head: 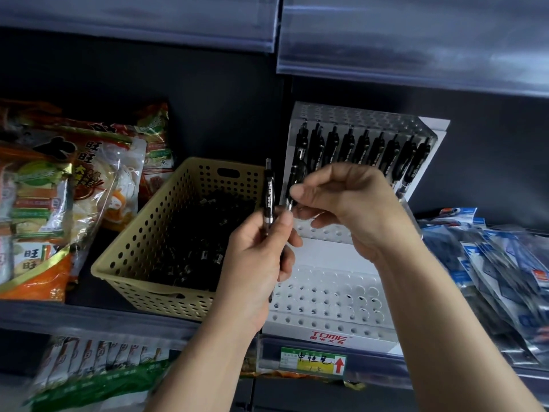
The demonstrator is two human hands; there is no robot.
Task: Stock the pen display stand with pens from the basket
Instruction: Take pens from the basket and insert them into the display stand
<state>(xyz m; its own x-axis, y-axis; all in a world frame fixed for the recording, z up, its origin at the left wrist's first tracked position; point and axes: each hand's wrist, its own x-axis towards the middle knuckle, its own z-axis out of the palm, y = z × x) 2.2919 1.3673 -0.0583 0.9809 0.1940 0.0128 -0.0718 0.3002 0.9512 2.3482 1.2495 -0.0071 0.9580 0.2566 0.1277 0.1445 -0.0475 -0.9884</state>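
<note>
Before the white perforated display stand [326,295], the left hand [257,263] grips an upright black plastic pen [269,191]; at its 2 o'clock, the right hand [353,203] pinches a second black pen [292,185]. The beige perforated basket [130,263] sits at 9 o'clock.

snack bags [68,185] left, blue pkgs [499,278] right

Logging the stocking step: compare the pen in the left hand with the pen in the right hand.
The left-hand pen stands upright by the basket, gripped low by the left hand; the right-hand pen tilts before the display stand, pinched by the right hand. The left-hand pen shows white print; the right-hand pen is partly hidden by that hand. Both are black.
</note>
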